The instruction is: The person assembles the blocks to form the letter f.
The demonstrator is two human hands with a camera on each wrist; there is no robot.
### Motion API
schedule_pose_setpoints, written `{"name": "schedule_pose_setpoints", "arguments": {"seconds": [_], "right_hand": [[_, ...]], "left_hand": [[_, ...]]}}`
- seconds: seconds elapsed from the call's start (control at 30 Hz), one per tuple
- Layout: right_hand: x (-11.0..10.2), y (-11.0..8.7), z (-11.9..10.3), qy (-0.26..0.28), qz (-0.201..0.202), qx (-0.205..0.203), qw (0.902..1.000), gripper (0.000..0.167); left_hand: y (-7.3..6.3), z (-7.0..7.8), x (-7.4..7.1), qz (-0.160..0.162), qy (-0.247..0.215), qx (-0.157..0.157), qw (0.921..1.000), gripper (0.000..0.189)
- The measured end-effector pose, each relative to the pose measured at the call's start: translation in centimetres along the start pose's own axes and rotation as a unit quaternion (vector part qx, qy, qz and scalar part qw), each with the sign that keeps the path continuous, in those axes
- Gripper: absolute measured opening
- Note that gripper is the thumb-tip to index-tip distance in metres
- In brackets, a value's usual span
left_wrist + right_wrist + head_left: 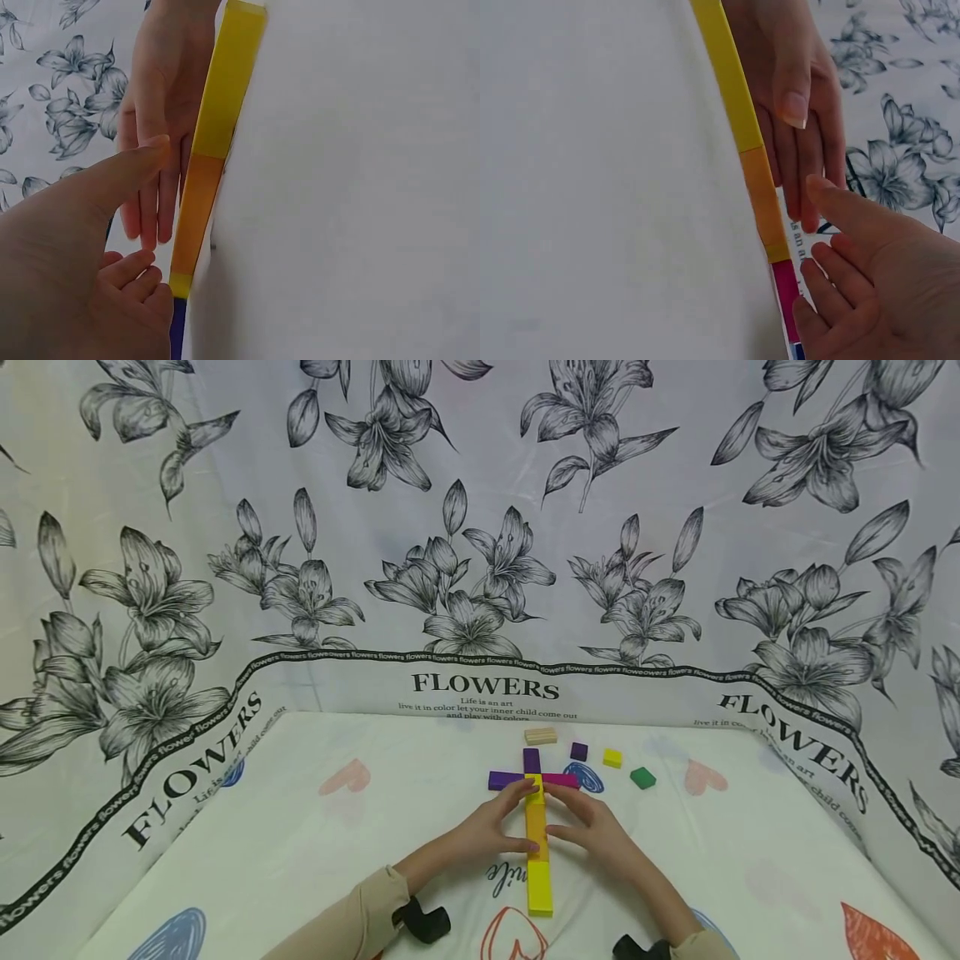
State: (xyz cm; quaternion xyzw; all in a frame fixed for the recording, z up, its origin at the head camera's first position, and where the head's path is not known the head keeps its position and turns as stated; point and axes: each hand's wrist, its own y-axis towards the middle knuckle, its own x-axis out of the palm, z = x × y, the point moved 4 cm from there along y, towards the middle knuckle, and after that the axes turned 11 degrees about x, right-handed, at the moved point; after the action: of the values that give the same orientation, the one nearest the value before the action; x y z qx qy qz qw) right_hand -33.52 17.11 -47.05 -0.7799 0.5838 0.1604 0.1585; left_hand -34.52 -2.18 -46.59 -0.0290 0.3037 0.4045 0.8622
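Observation:
Flat on the cloth, coloured blocks form a cross. Its long stem has a yellow block [539, 891] at the near end, then an orange block [536, 831] and a smaller yellow block [535, 793]. A violet block [506, 781] makes the left arm, a magenta block [561, 780] the right, and a dark purple block [531, 760] the top. My left hand [487, 827] is left of the stem, thumb and fingertips right at the orange and small yellow blocks. From the right, my right hand [596, 831] mirrors it. Both hands have loosely extended fingers, palms facing the stem.
Beyond the cross lie a pale wooden block [541, 736], a dark purple cube [579, 751], a yellow cube [612, 758] and a green block [642, 777]. A white printed cloth [420, 752] covers the table, with a flower-patterned curtain [480, 568] behind and at the sides.

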Motion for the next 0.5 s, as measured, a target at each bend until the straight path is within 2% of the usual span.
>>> {"name": "schedule_pose_setpoints", "arguments": {"seconds": [0.33, 0.5], "right_hand": [[-1.2, 1.2, -0.3, -0.018, 0.031, -0.036, 0.9987, 0.064], [-1.7, 2.3, -0.8, -0.026, 0.053, -0.018, 0.9981, 0.067]], "left_hand": [[-0.4, -0.1, 0.6, -0.034, 0.028, 0.016, 0.9989, 0.099], [-0.5, -0.2, 0.5, -0.04, 0.025, 0.014, 0.9988, 0.101]]}}
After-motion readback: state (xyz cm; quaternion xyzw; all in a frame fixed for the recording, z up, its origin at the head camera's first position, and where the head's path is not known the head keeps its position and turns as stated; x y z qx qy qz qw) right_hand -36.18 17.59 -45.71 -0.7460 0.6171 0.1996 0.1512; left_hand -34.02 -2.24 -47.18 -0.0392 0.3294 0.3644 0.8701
